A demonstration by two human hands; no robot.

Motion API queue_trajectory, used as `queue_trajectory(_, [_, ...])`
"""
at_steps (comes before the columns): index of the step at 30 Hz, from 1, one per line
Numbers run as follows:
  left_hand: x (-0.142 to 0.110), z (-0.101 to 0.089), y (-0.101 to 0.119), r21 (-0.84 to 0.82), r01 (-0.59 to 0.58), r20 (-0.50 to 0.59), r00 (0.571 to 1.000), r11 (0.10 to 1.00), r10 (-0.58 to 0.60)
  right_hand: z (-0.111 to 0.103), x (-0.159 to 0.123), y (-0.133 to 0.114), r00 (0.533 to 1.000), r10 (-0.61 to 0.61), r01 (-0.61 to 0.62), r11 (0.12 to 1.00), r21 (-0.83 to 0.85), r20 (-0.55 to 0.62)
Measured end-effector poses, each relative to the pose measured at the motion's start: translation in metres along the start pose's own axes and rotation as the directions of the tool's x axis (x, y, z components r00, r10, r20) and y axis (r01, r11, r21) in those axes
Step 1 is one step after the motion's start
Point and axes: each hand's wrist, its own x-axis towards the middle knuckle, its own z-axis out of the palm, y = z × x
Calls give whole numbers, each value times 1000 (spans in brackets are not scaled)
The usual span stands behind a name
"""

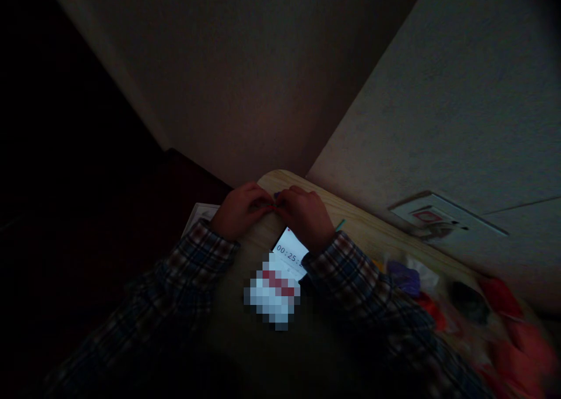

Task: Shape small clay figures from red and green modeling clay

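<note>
small dark item (274,207) is sitting at fingertip level near the middle of the frame, over the far end of the wooden desk (280,180), its details staying too dim to tell. left hand (246,211) and right hand (307,215) are curling nearly closed, thumbs and fingers pinching it from either side. just below the right hand, a phone (290,252) is showing a timer, while a purple bundle (404,277) is lying toward the lower right.

left hand (240,212), right hand (310,217) — close together | lit phone (289,252) — reads 00:25 | wooden table (280,180) beneath
</note>
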Motion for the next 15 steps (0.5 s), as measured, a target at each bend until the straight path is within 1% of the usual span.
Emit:
queue_trajectory(7, [1,1,1,-12,7,-21,1000,1000,-7,0,0,-1,1000,2,-2,1000,-2,0])
queue_trajectory(15, [1,0,2,-9,23,-7,1000,1000,-23,-1,-1,-2,1000,8,-8,1000,6,-5])
